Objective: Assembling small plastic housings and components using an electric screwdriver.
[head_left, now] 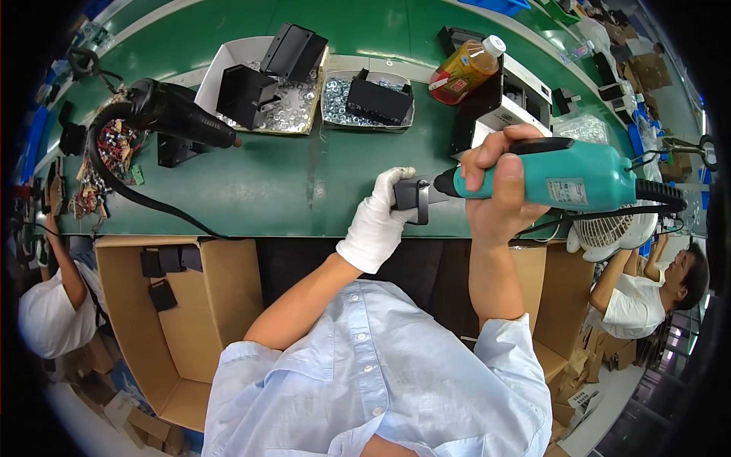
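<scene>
My left hand (378, 221), in a white glove, grips a small black metal bracket (412, 195) just above the bench's near edge. Bare fingers of my right hand (499, 179) wrap round a teal electric screwdriver (582, 177), held level with its tip pointing left. That tip meets the bracket or lies very close to it; contact cannot be made out. Beyond my hands, an open box (329, 114) of small silvery hardware has a black part (378, 102) lying on top. A larger white box (228, 57) beside it holds washer-like pieces and black brackets (294, 52).
A second, black electric screwdriver (179, 114) hangs at left above a heap of small coloured parts (106, 164). A drink bottle (467, 70) stands by black-and-white housings at the back right. A fan (609, 228) sits at right. Cardboard boxes (179, 327) flank me; other people work on both sides.
</scene>
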